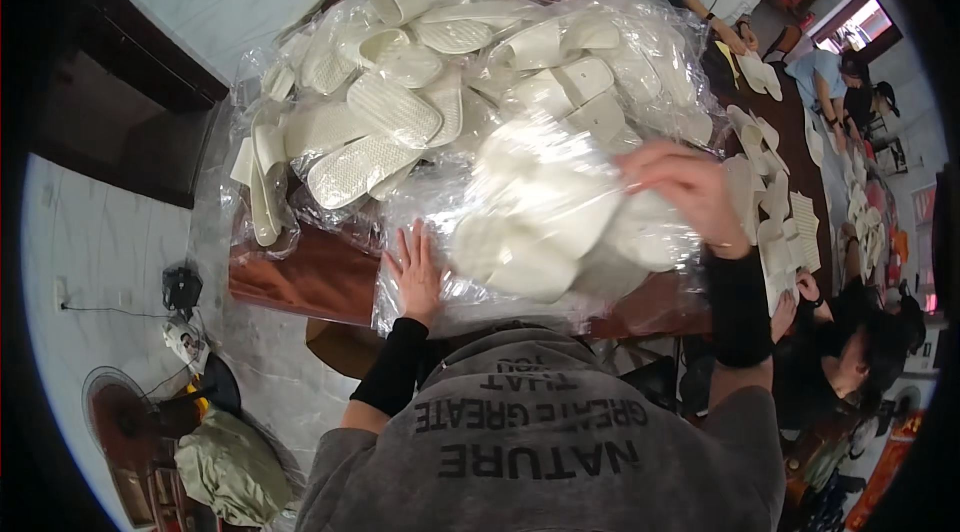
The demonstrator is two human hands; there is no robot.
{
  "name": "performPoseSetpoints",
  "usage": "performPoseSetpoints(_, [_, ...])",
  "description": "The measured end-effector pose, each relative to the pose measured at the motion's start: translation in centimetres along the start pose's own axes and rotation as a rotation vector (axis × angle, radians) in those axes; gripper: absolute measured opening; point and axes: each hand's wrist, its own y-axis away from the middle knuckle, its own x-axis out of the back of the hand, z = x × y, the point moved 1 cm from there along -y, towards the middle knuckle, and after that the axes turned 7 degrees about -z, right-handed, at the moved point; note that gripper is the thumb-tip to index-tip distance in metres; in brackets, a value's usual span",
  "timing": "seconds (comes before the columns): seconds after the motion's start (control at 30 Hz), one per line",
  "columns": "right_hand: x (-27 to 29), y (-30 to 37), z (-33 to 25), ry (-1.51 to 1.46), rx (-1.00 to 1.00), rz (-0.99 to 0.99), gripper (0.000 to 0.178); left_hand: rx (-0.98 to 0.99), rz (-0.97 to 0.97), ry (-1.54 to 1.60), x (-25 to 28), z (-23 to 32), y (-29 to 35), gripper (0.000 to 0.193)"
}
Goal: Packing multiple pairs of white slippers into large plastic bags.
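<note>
Fingers spread, my left hand (415, 272) lies flat on a clear plastic bag (392, 304) near the table's front edge. Close to the middle, a pair of cream slippers (520, 252) shows through shiny plastic, smeared by motion. My right hand (685, 187) is closed, its fingertips pinching the plastic at the upper right of this pair. Just what lies between those fingertips is partly blurred. Beyond both hands rises a wide heap of bagged cream slippers (395, 107), some lying sole up with a textured pattern.
A reddish-brown cloth covers the table (300, 277). More loose slippers (775, 197) lie to the right, where a co-worker in black (840, 362) reaches in. Other people work farther along the tables. A fan (120, 407) and a green sack (230, 467) stand at lower left.
</note>
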Motion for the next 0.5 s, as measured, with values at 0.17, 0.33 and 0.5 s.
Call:
performPoseSetpoints(0.17, [-8.9,-4.7,6.3,0.002,0.083,-0.167,0.017,-0.110,0.007,0.125,-0.5,-0.7,-0.5,0.073])
performPoseSetpoints(0.33, [-10.6,-3.4,10.5,0.237,-0.049,0.107,0.018,-0.124,-0.020,0.533,0.4,-3.8,-0.2,0.069])
performPoseSetpoints(0.5, [-9.0,4.1,9.9,-0.455,-0.474,0.434,0.016,0.048,0.077,1.064,4.1,-6.2,1.2,0.042])
